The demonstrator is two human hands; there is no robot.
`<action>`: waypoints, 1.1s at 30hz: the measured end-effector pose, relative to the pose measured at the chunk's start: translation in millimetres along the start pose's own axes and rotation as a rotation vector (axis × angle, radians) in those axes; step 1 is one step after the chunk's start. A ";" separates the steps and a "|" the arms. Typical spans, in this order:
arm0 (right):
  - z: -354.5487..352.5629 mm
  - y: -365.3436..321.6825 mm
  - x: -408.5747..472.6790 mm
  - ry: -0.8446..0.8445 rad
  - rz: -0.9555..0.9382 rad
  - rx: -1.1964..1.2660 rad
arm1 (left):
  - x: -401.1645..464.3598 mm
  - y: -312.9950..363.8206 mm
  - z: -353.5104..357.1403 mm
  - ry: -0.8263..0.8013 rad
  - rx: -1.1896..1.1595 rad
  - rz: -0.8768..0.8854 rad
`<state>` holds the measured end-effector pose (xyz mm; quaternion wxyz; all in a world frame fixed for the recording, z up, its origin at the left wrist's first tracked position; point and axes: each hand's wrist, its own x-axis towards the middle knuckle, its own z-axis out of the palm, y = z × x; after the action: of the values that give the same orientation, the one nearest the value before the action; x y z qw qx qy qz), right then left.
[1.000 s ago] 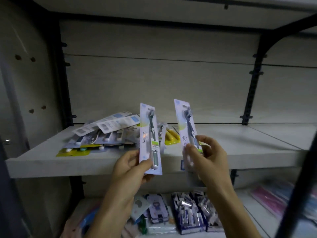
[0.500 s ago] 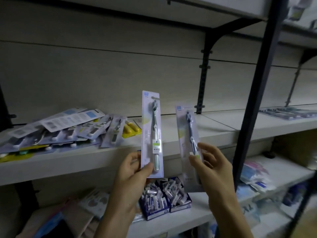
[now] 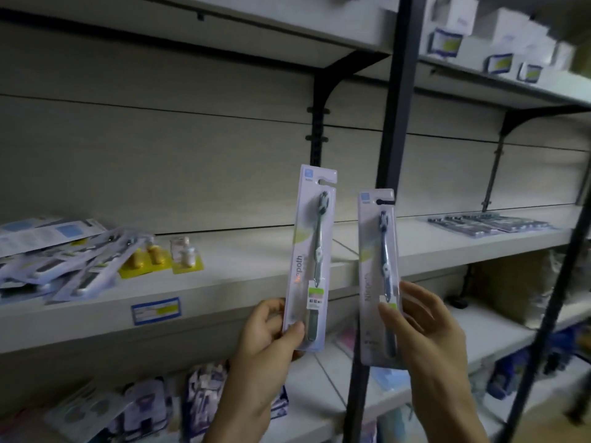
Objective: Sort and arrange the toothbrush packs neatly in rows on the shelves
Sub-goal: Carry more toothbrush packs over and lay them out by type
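1. At the far left I see a loose pile [image 3: 54,254] of toothbrush packs on the middle shelf [image 3: 224,282], fanned and overlapping, some face down with printed backs showing.
2. Just right of the pile lie two yellow-backed cards [image 3: 160,257]; the nearer one to the pile holds yellow pieces, the other white ones. I cannot tell what they are.
3. A blue-framed label [image 3: 155,310] sits on the shelf's front edge, below those cards.
4. On the lower shelf [image 3: 319,388], under the pile, I make out blurred purple-and-white packets [image 3: 204,398].
5. My left hand [image 3: 265,334] holds a green pack [image 3: 311,257] upright by its bottom end, thumb on the front, fingers curled behind. The brush inside has a dark green handle, head up. The pack is in the air in front of the middle shelf's edge, not touching it.
6. A dark post [image 3: 391,123] runs top to bottom behind the second pack.
7. My right hand [image 3: 422,327] pinches a blue pack [image 3: 379,276] low down, thumb across the front and fingers behind its right edge. It stands upright, a little lower than the green one, near it but apart.
8. Further right on the middle shelf, well apart from my hands, a flat row [image 3: 489,222] of dark packs lies tidily side by side.
9. At top right, white boxes [image 3: 492,39] with blue-and-green labels stand on the top shelf [image 3: 499,86].
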<state>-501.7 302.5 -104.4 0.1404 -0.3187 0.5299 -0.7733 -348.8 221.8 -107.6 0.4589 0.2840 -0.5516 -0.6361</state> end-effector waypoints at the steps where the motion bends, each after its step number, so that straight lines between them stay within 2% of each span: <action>1: -15.0 -0.9 8.3 0.012 -0.001 0.002 | 1.5 -3.9 17.0 -0.014 -0.003 0.006; 9: -138.1 -4.1 72.5 0.059 0.060 0.011 | 16.9 -43.7 146.3 -0.092 -0.002 0.002; 14: -190.0 0.5 106.3 0.069 0.105 -0.001 | 27.8 -61.7 205.3 -0.110 -0.013 -0.035; 19: -219.2 16.3 143.6 0.076 0.095 -0.023 | 50.4 -73.7 249.5 -0.087 -0.029 -0.068; 27: -241.3 35.6 241.2 0.046 -0.027 -0.140 | 127.4 -90.4 318.7 -0.008 -0.061 0.022; 33: -267.2 51.1 330.6 0.075 -0.029 -0.209 | 203.5 -100.4 364.6 0.064 -0.099 0.074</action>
<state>-929.7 293.7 -100.0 0.0754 -0.3102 0.6078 -0.7271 -777.2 197.1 -90.8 0.5131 0.2608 -0.5146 -0.6356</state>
